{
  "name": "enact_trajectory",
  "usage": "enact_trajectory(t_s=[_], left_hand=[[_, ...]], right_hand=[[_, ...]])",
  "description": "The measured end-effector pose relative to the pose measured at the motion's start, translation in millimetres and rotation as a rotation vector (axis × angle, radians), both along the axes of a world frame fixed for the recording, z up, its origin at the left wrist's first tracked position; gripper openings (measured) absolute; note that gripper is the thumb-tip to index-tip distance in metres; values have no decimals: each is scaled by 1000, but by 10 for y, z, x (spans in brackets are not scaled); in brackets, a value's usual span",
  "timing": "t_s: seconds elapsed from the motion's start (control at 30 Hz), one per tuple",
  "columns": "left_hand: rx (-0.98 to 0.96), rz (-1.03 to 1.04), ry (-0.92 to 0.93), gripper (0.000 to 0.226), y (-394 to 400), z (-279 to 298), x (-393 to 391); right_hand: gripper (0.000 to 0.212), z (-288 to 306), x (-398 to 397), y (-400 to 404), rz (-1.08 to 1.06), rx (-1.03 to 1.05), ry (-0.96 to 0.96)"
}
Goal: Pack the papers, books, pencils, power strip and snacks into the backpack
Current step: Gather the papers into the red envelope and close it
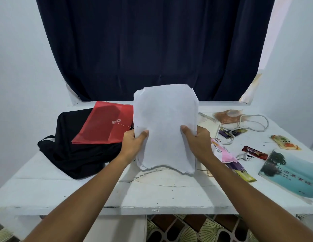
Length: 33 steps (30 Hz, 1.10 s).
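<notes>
Both forearms reach in from the near edge of the white painted table (161, 194). The left hand (133, 145) and the right hand (197, 142) together grip one stack of white paper sheets (165, 126), each with the thumb on the front face and the other fingers behind. The stack stands upright, its lower edge bent and touching the table between the two hands; how many sheets it has I cannot count.

Left of the left hand lies one black fabric backpack (73, 151), flat on the table, and one red translucent string-tie envelope (103, 124) rests on top of it, just beside the papers.

Right of the right hand I count one pink and white snack packet (220, 152), one purple and yellow snack wrapper (241, 172), one dark red snack bar (254, 152), one white power cord with plug (246, 126), one orange-brown translucent pouch (228, 116) and one book with a blue-green landscape cover (292, 175) near the right edge of the table.

Bare table surface lies in front of the papers, toward the near edge.
</notes>
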<state>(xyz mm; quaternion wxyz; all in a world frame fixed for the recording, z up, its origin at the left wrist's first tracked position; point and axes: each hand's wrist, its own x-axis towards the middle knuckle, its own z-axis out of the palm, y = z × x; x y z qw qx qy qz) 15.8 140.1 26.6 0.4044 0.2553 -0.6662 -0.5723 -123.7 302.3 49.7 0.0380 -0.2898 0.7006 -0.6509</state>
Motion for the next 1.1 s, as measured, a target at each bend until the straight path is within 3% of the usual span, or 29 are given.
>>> enact_trajectory(t_s=[0.3, 0.47, 0.63, 0.83, 0.97, 1.1], left_hand=[[44, -64, -47, 13, 181, -252, -52], [60, -80, -102, 6, 155, -283, -121], [74, -85, -113, 11, 123, -346, -114], [78, -124, -139, 15, -44, -319, -16], [114, -173, -160, 32, -384, -61, 108], [191, -160, -198, 29, -779, 62, 283]], right_hand=[[18, -309, 246, -34, 7, -77, -209], [2, -333, 209, -108, 33, -103, -274], [5, -417, 130, -97, 25, -154, -338], [20, -527, 84, -85, 89, -83, -230], [27, -374, -56, -233, 214, 35, -190], [23, -177, -162, -513, 429, 47, -426]])
